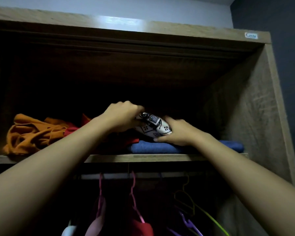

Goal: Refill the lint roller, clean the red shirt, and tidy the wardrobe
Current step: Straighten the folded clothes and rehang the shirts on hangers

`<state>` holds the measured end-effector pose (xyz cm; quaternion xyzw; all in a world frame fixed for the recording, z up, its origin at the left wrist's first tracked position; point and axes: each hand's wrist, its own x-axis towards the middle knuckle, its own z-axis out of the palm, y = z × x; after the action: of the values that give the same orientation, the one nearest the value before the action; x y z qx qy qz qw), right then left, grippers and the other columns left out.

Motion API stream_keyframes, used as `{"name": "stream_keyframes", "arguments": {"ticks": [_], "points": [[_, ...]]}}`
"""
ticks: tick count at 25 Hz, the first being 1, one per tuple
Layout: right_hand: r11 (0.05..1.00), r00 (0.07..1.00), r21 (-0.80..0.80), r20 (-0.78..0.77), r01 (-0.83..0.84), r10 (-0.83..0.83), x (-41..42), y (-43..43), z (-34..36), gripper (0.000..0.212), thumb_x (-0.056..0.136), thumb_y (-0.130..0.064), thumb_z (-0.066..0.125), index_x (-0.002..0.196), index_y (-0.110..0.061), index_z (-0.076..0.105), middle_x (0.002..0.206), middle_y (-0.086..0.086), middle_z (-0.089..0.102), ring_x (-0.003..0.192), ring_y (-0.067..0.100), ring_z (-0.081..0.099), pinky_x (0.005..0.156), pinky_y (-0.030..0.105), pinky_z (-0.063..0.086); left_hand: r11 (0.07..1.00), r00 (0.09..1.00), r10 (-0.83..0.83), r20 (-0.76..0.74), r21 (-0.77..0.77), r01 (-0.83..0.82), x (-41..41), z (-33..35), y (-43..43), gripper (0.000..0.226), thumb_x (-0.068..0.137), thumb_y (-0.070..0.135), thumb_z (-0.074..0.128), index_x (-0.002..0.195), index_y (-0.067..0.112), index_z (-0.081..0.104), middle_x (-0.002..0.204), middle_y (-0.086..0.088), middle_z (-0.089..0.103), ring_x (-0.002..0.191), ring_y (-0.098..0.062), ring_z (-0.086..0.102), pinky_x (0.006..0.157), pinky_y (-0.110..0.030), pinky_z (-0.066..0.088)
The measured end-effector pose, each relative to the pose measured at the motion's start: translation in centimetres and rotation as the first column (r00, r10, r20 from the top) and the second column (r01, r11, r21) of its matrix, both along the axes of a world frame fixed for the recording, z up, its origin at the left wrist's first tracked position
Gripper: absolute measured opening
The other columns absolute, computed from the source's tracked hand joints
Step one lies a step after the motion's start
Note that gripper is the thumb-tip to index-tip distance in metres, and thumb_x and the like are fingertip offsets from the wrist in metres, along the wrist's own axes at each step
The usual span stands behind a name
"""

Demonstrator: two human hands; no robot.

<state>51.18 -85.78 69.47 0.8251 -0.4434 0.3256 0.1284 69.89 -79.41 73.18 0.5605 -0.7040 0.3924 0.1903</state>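
I see both hands clamped on a folded black-and-white patterned cloth [152, 125] on the wardrobe's upper shelf [143, 157]: the left hand [122, 117] grips its left end, the right hand [176, 132] its right end. Directly beneath the grip lies a folded blue garment [153, 148]. Left of it sit red fabric [71, 130] (whether the shirt, I cannot tell) and a crumpled orange garment [31, 133]. Below hang pink hangers [134, 193].
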Motion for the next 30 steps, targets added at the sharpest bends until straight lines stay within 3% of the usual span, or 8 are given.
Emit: {"name": "stream_keyframes", "arguments": {"ticks": [5,8,11,16,19,23,27,30], "points": [[0.999,0.992,0.032,-0.127,-0.022,0.026,-1.3,0.0,1.2,0.068,0.071,-0.037,0.075,0.131,-0.029,0.043,0.128,0.003,0.058,0.116,0.025,0.056,0.099,0.037,0.046,0.968,0.999,0.042,0.017,0.247,-0.045,0.9,0.0,-0.3,0.029,0.070,0.047,0.068,0.086,0.032,0.049,0.097,-0.001,0.066,0.081,-0.021,0.060,0.075,-0.034,0.053],[0.997,0.983,0.068,-0.177,-0.030,0.041,-1.6,0.2,1.6,0.070,0.072,-0.027,0.075,0.133,-0.025,0.041,0.129,0.004,0.057,0.115,0.023,0.055,0.096,0.030,0.044,0.978,0.984,0.134,0.119,0.145,-0.151,-0.4,0.3,-0.9,0.026,0.078,0.041,0.062,0.098,0.024,0.060,0.103,-0.006,0.066,0.089,-0.025,0.062,0.071,-0.029,0.048],[0.976,0.941,-0.192,-0.302,0.099,-0.154,-2.7,0.5,1.8,0.067,0.077,-0.030,0.069,0.134,-0.022,0.034,0.126,0.013,0.057,0.112,0.035,0.057,0.088,0.039,0.049,0.988,0.975,0.132,0.176,-0.106,-0.115,-2.1,1.0,-1.3,0.038,0.086,0.042,0.055,0.116,0.018,0.053,0.113,-0.012,0.063,0.103,-0.032,0.060,0.077,-0.032,0.044],[0.712,0.751,-0.656,-0.334,0.248,-0.569,-9.9,3.2,3.4,0.043,0.094,-0.027,0.038,0.137,-0.024,0.031,0.131,0.003,0.049,0.113,0.030,0.054,0.075,0.039,0.050,0.976,0.986,-0.063,0.156,-0.196,0.094,-7.4,-0.6,-1.9,0.043,0.087,0.047,0.050,0.116,0.015,0.045,0.114,-0.016,0.062,0.102,-0.039,0.061,0.076,-0.040,0.048],[0.803,0.597,-0.540,-0.567,0.251,-0.568,-11.7,3.4,1.8,0.054,0.095,-0.027,0.040,0.144,-0.030,0.018,0.139,-0.001,0.041,0.118,0.026,0.050,0.087,0.040,0.046,0.989,0.954,-0.127,0.273,-0.042,0.144,-8.7,-2.4,-2.7,0.048,0.091,0.046,0.045,0.132,0.026,0.031,0.117,-0.014,0.061,0.103,-0.037,0.061,0.073,-0.038,0.045],[0.751,0.629,-0.550,-0.450,0.365,-0.634,-11.8,1.9,1.2,0.057,0.096,-0.023,0.037,0.146,-0.035,0.013,0.138,0.007,0.041,0.117,0.033,0.050,0.093,0.043,0.042,0.997,0.936,-0.051,0.348,-0.043,0.070,-6.9,-2.2,-2.6,0.051,0.095,0.049,0.031,0.143,0.040,0.014,0.123,-0.009,0.059,0.105,-0.033,0.061,0.071,-0.034,0.042],[0.892,0.784,0.073,-0.514,0.446,-0.350,-11.7,2.1,2.2,0.093,0.075,-0.006,0.056,0.148,-0.036,0.007,0.148,0.008,0.033,0.131,0.030,0.040,0.109,0.040,0.036,0.807,0.979,-0.169,-0.111,0.555,0.202,-5.8,-2.5,-0.7,0.063,0.086,0.067,0.031,0.143,0.050,0.010,0.151,-0.001,0.035,0.135,-0.025,0.036,0.103,-0.030,0.027],[0.885,0.831,0.185,-0.466,0.426,-0.303,-9.8,4.0,2.9,0.106,0.069,-0.020,0.070,0.148,-0.038,0.002,0.156,0.006,0.019,0.137,0.026,0.031,0.113,0.045,0.030,0.808,0.916,-0.319,-0.242,0.436,0.396,-3.8,-1.7,1.2,0.066,0.084,0.067,0.029,0.144,0.039,0.025,0.154,0.008,0.025,0.141,-0.013,0.025,0.111,-0.024,0.016]]}}
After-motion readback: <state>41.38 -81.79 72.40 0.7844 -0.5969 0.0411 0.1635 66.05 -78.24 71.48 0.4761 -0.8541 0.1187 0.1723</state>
